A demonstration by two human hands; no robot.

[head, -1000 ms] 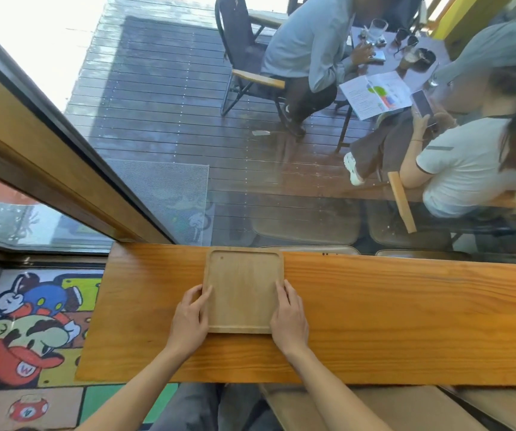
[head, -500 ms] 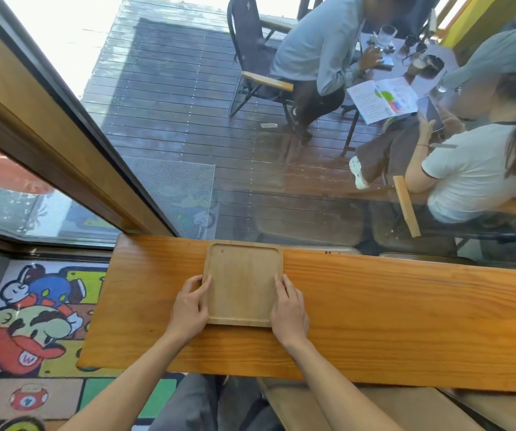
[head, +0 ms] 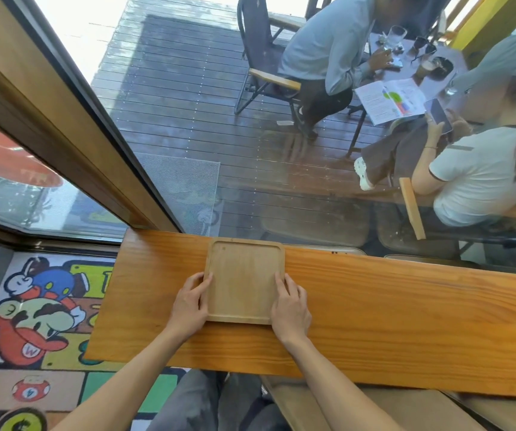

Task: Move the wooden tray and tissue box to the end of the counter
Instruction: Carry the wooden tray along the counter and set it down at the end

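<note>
A square light wooden tray [head: 244, 279] with rounded corners lies flat on the orange wooden counter [head: 390, 312], close to the window glass. My left hand [head: 189, 306] grips the tray's left edge near its front corner. My right hand [head: 290, 306] grips the right edge opposite. The tray is empty. No tissue box shows in the view.
The counter's left end [head: 107, 306] lies a short way left of the tray, above a cartoon floor rug [head: 32, 312]. A glass window [head: 250, 181] runs along the counter's far edge, with people seated outside. Padded stools [head: 374, 409] sit under the counter's near edge.
The tray and both hands sit a little farther from the counter's left end in the view; the camera has tilted and shifted. The grip on the tray is unchanged.
</note>
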